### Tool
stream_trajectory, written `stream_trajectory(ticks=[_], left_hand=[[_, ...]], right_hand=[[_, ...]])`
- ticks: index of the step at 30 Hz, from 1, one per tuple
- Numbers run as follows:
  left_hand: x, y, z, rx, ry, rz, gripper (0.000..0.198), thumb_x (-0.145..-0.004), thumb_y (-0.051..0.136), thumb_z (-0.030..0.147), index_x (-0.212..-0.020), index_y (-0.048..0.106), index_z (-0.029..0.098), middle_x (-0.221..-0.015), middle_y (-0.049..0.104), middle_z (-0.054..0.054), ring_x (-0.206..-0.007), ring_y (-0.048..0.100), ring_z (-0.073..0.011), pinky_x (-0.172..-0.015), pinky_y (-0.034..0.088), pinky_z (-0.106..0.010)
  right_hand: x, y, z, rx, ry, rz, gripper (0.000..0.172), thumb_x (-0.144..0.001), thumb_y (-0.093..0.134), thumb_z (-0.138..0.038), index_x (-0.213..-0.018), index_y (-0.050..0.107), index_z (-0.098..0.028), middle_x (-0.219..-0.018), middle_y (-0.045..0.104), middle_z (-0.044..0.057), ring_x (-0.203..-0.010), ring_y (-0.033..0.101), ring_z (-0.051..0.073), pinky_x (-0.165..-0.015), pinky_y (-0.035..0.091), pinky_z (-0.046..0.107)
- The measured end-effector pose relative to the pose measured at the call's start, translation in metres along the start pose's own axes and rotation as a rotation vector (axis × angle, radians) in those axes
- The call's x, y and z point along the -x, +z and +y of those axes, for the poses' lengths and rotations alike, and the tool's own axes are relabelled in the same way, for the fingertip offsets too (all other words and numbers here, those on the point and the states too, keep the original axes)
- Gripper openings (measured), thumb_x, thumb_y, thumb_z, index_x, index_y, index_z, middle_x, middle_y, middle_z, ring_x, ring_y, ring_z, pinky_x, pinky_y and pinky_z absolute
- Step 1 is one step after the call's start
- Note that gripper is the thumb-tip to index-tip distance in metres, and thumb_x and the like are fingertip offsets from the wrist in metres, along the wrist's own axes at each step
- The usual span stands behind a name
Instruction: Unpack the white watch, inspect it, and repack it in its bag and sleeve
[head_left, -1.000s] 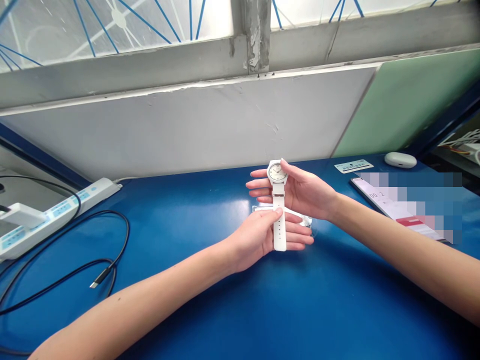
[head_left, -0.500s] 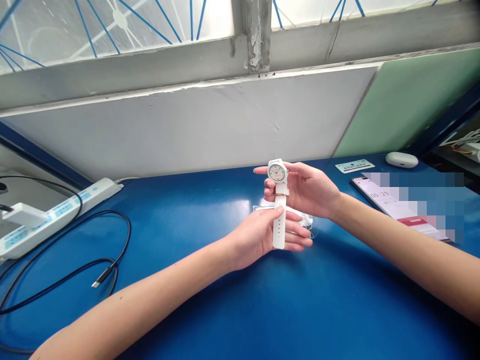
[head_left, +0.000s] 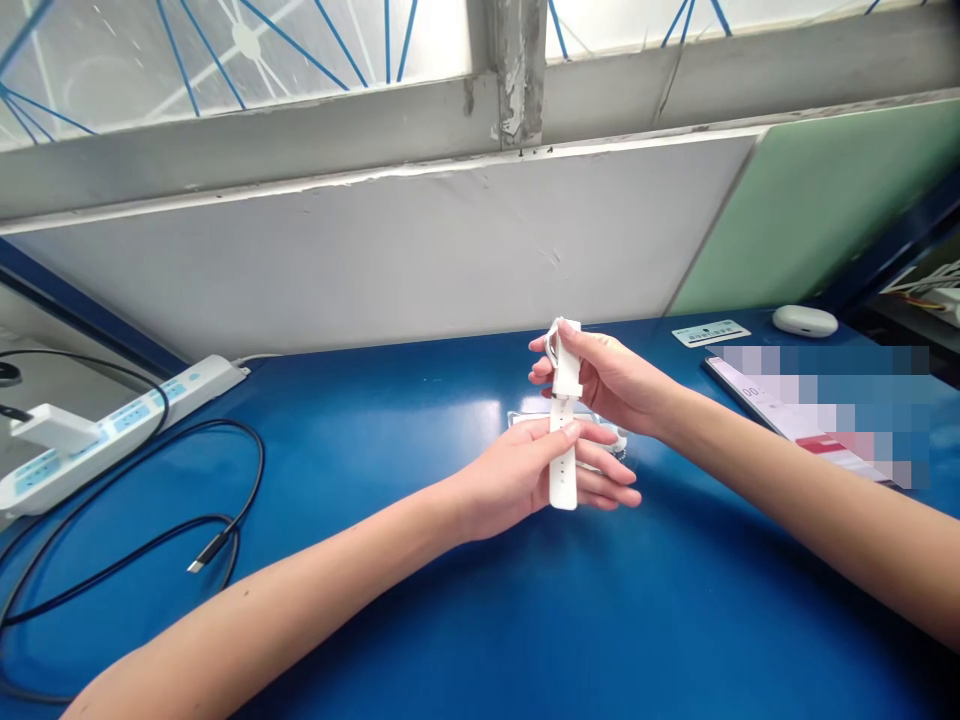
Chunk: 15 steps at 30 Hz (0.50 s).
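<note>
A white wristwatch (head_left: 563,480) is held upright between my two hands above the blue table. My left hand (head_left: 517,475) pinches the lower strap, the part with holes, with the thumb in front and the other fingers stretched out behind. Higher up, my right hand (head_left: 611,375) grips the watch near its case, thumb on the upper strap. The dial is turned aside and its face does not show. Behind the hands, a clear plastic wrapper (head_left: 619,440) lies on the table, partly hidden by my fingers.
On the left lie a white power strip (head_left: 184,385) with a plugged-in white adapter (head_left: 56,428) and a looped black cable (head_left: 259,450). To the right are a phone (head_left: 787,410), partly pixelated, a printed card (head_left: 711,333) and a white earbud case (head_left: 805,321). A wall panel (head_left: 375,260) rises behind the blue table (head_left: 487,620).
The watch has been turned so its dial no longer faces me. My right thumb now lies over the front of the upper strap. My left hand stays on the lower strap.
</note>
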<state>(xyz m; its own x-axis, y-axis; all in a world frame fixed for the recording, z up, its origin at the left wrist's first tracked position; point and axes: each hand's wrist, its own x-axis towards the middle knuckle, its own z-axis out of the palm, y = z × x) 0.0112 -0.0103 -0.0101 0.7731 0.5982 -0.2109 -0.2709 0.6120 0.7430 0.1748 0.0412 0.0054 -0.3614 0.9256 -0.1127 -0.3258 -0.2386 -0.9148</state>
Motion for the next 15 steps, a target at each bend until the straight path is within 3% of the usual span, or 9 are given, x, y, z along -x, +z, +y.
stream_trajectory(ticks=[6,11,15], left_hand=[[-0.0007,0.0001,-0.0014,-0.022,0.055,0.008,0.026,-0.097,0.064,0.032,-0.113,0.061,0.012,-0.096,0.076,-0.015,-0.089,0.076,-0.029,-0.09,0.053,-0.045],[0.0014,-0.0013,-0.0045,-0.033,0.06,0.013,0.022,-0.096,0.063,0.03,-0.111,0.062,0.014,-0.1,0.076,-0.016,-0.093,0.076,-0.0285,-0.093,0.053,-0.045],[0.0024,0.0004,-0.0024,-0.065,0.036,0.022,0.022,-0.091,0.069,0.026,-0.107,0.069,0.01,-0.117,0.072,-0.021,-0.112,0.07,-0.0329,-0.099,0.05,-0.045]], right_hand=[[0.0061,0.001,-0.0039,-0.143,0.097,-0.306,0.032,-0.097,0.055,-0.041,-0.114,0.071,-0.019,-0.098,0.079,0.006,-0.096,0.072,0.021,-0.087,0.057,0.035],[0.0038,0.0,-0.0015,-0.184,0.14,-0.302,0.043,-0.103,0.035,-0.039,-0.116,0.069,-0.016,-0.106,0.078,0.009,-0.105,0.071,0.021,-0.101,0.049,0.039],[0.0033,-0.0015,-0.0017,-0.181,0.148,-0.346,0.047,-0.105,0.028,-0.038,-0.118,0.068,-0.016,-0.113,0.077,0.008,-0.107,0.07,0.02,-0.105,0.046,0.04]])
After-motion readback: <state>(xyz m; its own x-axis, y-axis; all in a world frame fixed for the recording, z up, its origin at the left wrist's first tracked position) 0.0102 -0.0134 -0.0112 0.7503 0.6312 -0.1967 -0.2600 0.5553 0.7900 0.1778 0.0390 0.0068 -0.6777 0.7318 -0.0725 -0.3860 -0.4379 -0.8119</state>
